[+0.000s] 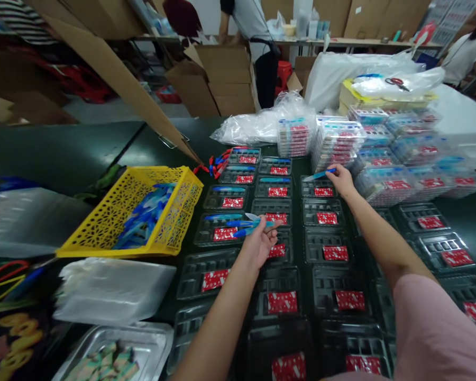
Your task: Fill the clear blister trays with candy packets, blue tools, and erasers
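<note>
One blue pen-shaped tool (319,174) is held at its darker right end by the right hand (342,181), in a narrow pinch between thumb and fingers. The tool is located over the upper part of the farthest plastic tray (318,207) in its column, above a red packet (323,192). Its long axis runs mainly left to right, with the pale end directed left and slightly toward the wearer. Whether it touches the tray cannot be determined.

The left hand (261,242) is partly closed, palm turned up, around several similar blue tools (244,231). These fan out; most blue ends point left, and one pale tip points left and away from the wearer. The exact count cannot be determined.

The work surface is a dark green table (143,148). It carries columns of clear compartment trays, each visible one with a red packet; the far trays of the two left columns also hold blue tools lying crosswise. To the left stand a yellow basket (182,211) of blue tools, a translucent bag (115,291) and a metal tray (158,338) of small blocks. Stacked filled trays (337,140) stand at far right, near clear plastic wrapping (257,124).

Beyond the table are open cardboard boxes (228,74), a red stool (283,74) and a standing person (248,21) at a rear bench.
</note>
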`<state>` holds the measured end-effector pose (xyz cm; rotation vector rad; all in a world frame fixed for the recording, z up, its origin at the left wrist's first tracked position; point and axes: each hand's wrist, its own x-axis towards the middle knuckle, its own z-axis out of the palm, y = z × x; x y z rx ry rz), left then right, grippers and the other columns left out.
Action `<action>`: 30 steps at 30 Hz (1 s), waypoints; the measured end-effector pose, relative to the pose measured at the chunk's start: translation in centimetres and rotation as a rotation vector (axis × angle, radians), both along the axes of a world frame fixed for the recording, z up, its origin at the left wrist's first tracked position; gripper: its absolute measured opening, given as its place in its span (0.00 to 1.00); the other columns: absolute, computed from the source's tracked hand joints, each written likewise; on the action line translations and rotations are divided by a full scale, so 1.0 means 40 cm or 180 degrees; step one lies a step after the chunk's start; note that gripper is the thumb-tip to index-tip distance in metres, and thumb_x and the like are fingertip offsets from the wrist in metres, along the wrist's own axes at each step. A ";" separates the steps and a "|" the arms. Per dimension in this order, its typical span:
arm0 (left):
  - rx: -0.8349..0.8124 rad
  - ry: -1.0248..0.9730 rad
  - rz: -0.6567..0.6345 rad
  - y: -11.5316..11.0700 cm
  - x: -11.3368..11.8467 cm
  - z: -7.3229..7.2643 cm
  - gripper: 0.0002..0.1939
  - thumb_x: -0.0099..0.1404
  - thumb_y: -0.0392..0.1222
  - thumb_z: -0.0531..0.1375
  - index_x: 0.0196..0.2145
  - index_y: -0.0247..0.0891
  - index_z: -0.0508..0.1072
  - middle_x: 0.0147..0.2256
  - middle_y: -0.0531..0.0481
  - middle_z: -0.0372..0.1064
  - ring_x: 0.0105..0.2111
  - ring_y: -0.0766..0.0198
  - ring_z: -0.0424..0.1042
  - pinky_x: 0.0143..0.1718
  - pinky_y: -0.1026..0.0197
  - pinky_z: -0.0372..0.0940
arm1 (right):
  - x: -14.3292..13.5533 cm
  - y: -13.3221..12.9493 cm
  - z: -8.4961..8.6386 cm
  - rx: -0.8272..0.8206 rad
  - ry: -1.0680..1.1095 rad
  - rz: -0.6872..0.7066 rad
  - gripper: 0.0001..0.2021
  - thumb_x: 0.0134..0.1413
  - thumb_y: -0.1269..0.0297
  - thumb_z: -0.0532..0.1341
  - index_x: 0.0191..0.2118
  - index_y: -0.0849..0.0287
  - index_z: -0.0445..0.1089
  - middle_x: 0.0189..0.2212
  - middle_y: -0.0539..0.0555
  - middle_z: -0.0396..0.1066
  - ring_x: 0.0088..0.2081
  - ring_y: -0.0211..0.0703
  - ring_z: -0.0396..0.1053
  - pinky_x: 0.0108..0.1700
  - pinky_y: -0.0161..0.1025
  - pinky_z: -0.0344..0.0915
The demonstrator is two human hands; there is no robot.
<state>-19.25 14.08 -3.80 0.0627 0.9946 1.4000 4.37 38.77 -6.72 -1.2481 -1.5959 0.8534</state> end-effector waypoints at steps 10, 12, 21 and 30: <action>0.0244 0.0248 -0.0434 0.022 0.036 0.023 0.19 0.61 0.51 0.63 0.45 0.40 0.67 0.29 0.46 0.76 0.18 0.72 0.65 0.22 0.70 0.59 | 0.001 0.017 -0.053 0.0544 -0.1823 0.0010 0.04 0.50 0.70 0.61 0.30 0.59 0.74 0.37 0.61 0.73 0.43 0.53 0.65 0.51 0.52 0.60; 0.0242 0.0378 -0.0591 0.028 0.051 0.028 0.21 0.60 0.53 0.63 0.45 0.39 0.67 0.27 0.46 0.76 0.17 0.72 0.64 0.22 0.70 0.57 | -0.025 -0.033 -0.026 0.0638 -0.1540 0.0212 0.06 0.53 0.68 0.60 0.33 0.60 0.75 0.39 0.61 0.73 0.44 0.52 0.65 0.51 0.51 0.60; 0.0223 0.1425 -0.1663 -0.038 0.156 -0.031 0.29 0.57 0.61 0.62 0.45 0.33 0.71 0.27 0.44 0.75 0.18 0.70 0.64 0.21 0.67 0.54 | -0.090 -0.427 0.105 -0.0633 -0.0209 0.2616 0.15 0.59 0.54 0.58 0.40 0.61 0.73 0.35 0.53 0.74 0.38 0.40 0.71 0.42 0.37 0.65; 0.0274 0.1052 -0.1727 -0.136 0.154 0.010 0.24 0.61 0.59 0.60 0.50 0.45 0.74 0.60 0.43 0.61 0.60 0.50 0.59 0.55 0.49 0.58 | 0.021 -0.211 0.033 0.0621 -0.1128 0.1410 0.15 0.63 0.56 0.53 0.44 0.59 0.73 0.36 0.56 0.69 0.39 0.44 0.68 0.46 0.42 0.65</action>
